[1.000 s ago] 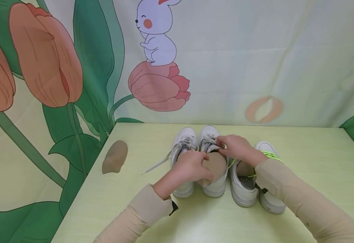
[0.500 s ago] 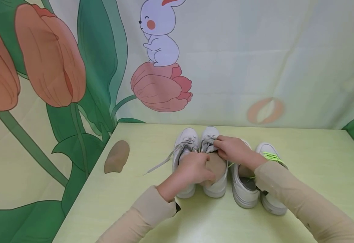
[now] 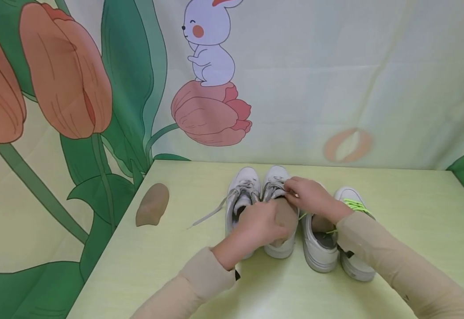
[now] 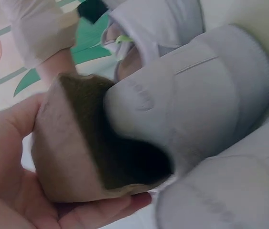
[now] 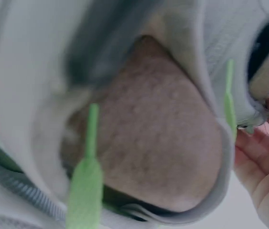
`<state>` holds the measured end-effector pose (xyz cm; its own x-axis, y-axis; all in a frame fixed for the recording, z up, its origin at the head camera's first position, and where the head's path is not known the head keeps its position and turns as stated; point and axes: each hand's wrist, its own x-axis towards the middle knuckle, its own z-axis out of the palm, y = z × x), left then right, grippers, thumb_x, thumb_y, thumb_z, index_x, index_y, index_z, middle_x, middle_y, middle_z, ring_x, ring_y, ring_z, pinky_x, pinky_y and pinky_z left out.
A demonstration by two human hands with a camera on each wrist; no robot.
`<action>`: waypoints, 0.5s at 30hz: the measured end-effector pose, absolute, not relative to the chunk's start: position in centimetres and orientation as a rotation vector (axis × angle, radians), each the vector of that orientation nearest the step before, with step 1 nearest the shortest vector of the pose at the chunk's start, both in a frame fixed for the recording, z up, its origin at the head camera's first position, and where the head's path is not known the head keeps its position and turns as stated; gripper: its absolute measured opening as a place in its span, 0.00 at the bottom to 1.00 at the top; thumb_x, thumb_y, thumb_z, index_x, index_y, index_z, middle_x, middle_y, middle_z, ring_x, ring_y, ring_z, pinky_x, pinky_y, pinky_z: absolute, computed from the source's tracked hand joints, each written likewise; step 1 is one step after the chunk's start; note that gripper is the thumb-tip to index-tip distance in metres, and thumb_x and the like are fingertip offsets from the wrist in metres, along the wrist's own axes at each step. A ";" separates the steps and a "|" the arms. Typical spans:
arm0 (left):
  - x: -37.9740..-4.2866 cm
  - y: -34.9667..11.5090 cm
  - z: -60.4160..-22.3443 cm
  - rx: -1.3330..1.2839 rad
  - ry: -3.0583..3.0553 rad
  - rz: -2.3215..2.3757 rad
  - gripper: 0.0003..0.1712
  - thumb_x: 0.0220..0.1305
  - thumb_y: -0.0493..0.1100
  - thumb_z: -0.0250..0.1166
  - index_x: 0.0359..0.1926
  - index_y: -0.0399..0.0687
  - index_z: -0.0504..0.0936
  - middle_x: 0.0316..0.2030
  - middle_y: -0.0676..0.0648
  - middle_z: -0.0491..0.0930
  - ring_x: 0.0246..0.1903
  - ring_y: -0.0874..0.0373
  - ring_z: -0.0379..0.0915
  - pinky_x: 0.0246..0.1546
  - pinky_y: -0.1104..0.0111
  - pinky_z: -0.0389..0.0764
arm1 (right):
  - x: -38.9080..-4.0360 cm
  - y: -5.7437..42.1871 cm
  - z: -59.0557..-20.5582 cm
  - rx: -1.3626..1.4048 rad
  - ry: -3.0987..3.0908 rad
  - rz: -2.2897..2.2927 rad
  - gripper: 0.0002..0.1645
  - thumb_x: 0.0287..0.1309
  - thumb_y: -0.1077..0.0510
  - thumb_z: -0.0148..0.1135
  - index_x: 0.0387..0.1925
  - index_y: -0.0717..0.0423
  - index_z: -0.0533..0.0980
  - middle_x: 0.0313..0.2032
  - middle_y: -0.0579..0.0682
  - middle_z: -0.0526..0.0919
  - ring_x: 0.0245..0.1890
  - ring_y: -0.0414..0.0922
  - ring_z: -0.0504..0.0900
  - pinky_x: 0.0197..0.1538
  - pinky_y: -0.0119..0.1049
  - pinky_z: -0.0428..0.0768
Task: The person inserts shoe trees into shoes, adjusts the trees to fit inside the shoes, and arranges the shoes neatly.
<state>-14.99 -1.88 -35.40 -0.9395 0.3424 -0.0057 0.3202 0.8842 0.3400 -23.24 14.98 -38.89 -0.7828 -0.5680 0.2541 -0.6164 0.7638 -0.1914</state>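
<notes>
My left hand (image 3: 257, 225) grips a hollow brown molded shoe insert (image 4: 69, 148), thumb on one side and fingers under the other. The insert sits at the opening of a white sneaker (image 3: 280, 251), its rear part sticking up over the heel. At that sneaker's tongue and grey laces, my right hand (image 3: 311, 195) pinches the tongue edge with thumb and fingers. In the right wrist view this hand shows at the right edge. A second white sneaker (image 3: 243, 178) stands directly left, partly behind my left hand, one grey lace trailing onto the table.
Another brown insert (image 3: 152, 205) lies at the table's left. To the right stand two white sneakers with green laces, the nearer sneaker (image 3: 319, 260) holding a brown insert (image 5: 158, 129), the farther sneaker (image 3: 358, 269) partly under my right sleeve. A printed cloth (image 3: 295, 88) hangs behind the table.
My left hand has moved slightly right with the insert, uncovering more of the left sneaker's opening. My right hand stays at the tongue with small finger shifts.
</notes>
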 end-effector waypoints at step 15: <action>-13.5 -3.3 -38.5 0.561 2.914 1.056 0.56 0.41 0.62 0.67 0.67 0.53 0.47 0.66 0.44 0.51 0.61 0.48 0.58 0.52 0.49 0.66 | -23.6 14.9 -39.7 0.862 -2.860 0.480 0.04 0.56 0.57 0.54 0.28 0.52 0.71 0.22 0.45 0.73 0.22 0.40 0.68 0.28 0.35 0.68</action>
